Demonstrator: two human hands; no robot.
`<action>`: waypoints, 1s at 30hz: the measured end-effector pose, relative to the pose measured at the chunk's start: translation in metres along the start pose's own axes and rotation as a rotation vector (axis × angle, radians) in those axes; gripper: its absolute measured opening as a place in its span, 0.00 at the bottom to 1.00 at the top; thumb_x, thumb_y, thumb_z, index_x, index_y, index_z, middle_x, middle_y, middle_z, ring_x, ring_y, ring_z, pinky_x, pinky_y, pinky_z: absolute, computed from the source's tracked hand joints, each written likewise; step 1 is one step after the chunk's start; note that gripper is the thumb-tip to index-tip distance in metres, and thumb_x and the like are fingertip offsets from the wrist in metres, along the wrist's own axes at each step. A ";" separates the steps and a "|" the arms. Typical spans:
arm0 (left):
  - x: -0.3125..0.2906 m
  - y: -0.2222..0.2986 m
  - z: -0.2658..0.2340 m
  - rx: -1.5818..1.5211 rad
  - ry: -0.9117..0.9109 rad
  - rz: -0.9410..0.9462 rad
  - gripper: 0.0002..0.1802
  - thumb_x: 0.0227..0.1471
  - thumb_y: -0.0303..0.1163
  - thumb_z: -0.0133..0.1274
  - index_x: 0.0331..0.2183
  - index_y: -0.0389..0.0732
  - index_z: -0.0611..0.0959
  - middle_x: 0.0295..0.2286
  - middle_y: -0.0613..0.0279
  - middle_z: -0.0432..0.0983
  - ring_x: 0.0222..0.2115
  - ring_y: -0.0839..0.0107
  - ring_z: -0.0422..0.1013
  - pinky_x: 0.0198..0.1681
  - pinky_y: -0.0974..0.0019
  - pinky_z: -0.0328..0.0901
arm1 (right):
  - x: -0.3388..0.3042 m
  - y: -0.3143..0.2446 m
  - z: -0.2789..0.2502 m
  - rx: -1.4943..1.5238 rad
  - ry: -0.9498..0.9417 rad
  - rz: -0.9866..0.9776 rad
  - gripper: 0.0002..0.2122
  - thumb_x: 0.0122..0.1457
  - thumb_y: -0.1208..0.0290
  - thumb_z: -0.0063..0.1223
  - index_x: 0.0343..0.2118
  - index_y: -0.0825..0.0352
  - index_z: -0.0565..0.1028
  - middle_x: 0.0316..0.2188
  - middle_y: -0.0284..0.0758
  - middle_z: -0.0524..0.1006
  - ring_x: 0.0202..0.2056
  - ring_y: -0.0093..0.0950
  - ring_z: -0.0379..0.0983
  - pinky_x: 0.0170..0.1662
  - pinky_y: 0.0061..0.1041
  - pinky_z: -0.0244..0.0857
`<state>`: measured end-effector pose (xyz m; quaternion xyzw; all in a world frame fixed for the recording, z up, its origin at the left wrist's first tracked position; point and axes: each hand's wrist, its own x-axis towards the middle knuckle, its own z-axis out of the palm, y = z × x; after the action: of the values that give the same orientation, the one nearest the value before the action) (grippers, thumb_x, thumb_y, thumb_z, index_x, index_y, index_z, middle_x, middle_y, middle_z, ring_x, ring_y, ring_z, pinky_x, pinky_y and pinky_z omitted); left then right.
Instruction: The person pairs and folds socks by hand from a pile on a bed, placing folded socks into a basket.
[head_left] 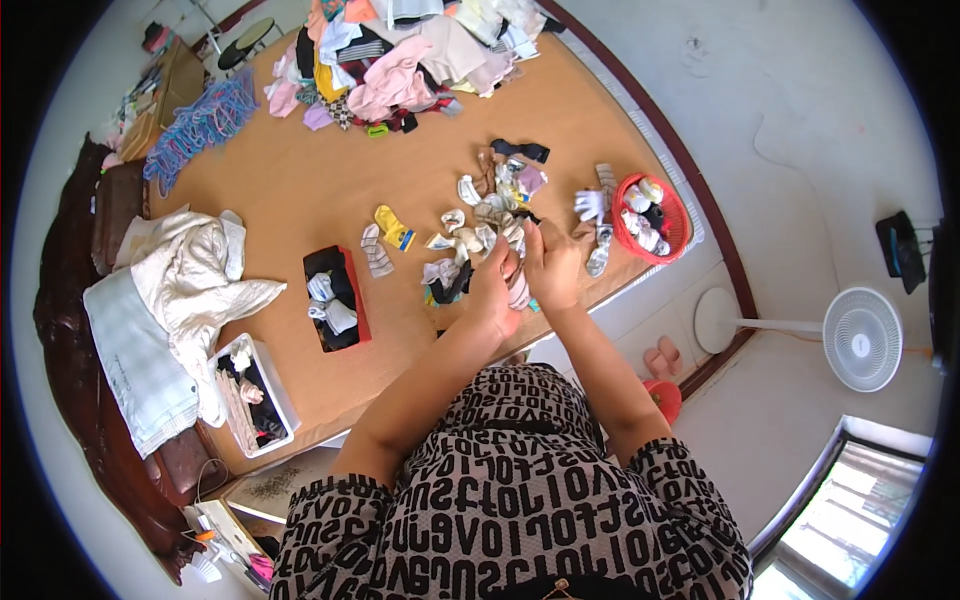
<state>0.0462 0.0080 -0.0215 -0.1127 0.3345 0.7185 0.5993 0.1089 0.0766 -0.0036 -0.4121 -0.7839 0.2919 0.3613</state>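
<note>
My left hand (pixel 492 288) and my right hand (pixel 554 264) are close together over a loose pile of socks (pixel 490 212). Both have their fingers curled closed, and what they grip, if anything, is hidden. A pinkish piece of cloth (pixel 519 293) shows between my wrists; I cannot tell whether it hangs from a hand or lies below. Left of the pile are a yellow sock (pixel 396 230) and a striped sock (pixel 375 252). To the right, a red basket (pixel 684 228) holds rolled socks, with a few loose socks (pixel 598 258) beside it.
A red-and-black box (pixel 353 300) and a white bin (pixel 285 415) hold folded items on the bed (pixel 300 190). A large clothes heap (pixel 400 75) lies at the far side. Blue hangers (pixel 205 125) and bedding (pixel 165 320) are at left. A white fan (pixel 862 340) stands off right.
</note>
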 end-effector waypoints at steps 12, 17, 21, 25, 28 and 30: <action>-0.003 0.030 0.011 0.211 0.093 0.122 0.22 0.56 0.46 0.42 0.14 0.50 0.64 0.11 0.75 0.53 0.12 0.81 0.51 0.16 0.74 0.48 | -0.033 -0.031 0.015 0.188 0.080 -0.415 0.12 0.55 0.68 0.46 0.19 0.69 0.70 0.20 0.42 0.73 0.17 0.38 0.67 0.18 0.32 0.59; -0.005 0.040 0.008 0.250 -0.146 0.019 0.24 0.57 0.48 0.37 0.13 0.49 0.63 0.13 0.72 0.59 0.16 0.77 0.58 0.20 0.72 0.56 | 0.003 0.002 0.018 -0.025 0.036 0.035 0.13 0.55 0.68 0.47 0.16 0.66 0.68 0.14 0.40 0.69 0.17 0.38 0.68 0.17 0.34 0.58; -0.012 0.049 0.032 0.025 -0.264 0.071 0.25 0.57 0.53 0.34 0.19 0.45 0.68 0.17 0.69 0.63 0.21 0.75 0.63 0.26 0.71 0.59 | 0.011 -0.013 0.002 0.402 0.121 0.120 0.18 0.60 0.63 0.43 0.16 0.68 0.66 0.11 0.33 0.65 0.14 0.25 0.60 0.19 0.25 0.54; -0.018 0.049 0.051 -0.053 -0.077 0.079 0.21 0.56 0.51 0.40 0.33 0.41 0.73 0.27 0.66 0.71 0.29 0.72 0.70 0.33 0.69 0.66 | 0.009 -0.014 -0.012 0.625 0.158 0.208 0.12 0.61 0.65 0.44 0.25 0.68 0.67 0.18 0.25 0.64 0.20 0.14 0.56 0.22 0.17 0.54; -0.012 0.043 0.032 0.459 -0.185 0.180 0.14 0.53 0.37 0.48 0.38 0.38 0.73 0.32 0.65 0.72 0.32 0.74 0.70 0.36 0.70 0.66 | 0.003 -0.019 -0.014 0.733 0.150 0.183 0.07 0.58 0.70 0.49 0.33 0.69 0.67 0.21 0.26 0.65 0.21 0.15 0.57 0.24 0.16 0.55; -0.004 0.043 0.029 0.362 -0.177 0.289 0.15 0.48 0.24 0.50 0.40 0.35 0.72 0.34 0.63 0.72 0.33 0.76 0.70 0.36 0.73 0.66 | -0.001 -0.005 -0.012 0.463 0.023 0.106 0.10 0.55 0.71 0.52 0.36 0.70 0.68 0.22 0.26 0.65 0.23 0.16 0.58 0.26 0.16 0.56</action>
<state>0.0142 0.0197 0.0170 0.1088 0.4167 0.7322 0.5277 0.1167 0.0747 0.0064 -0.3621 -0.6692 0.4776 0.4393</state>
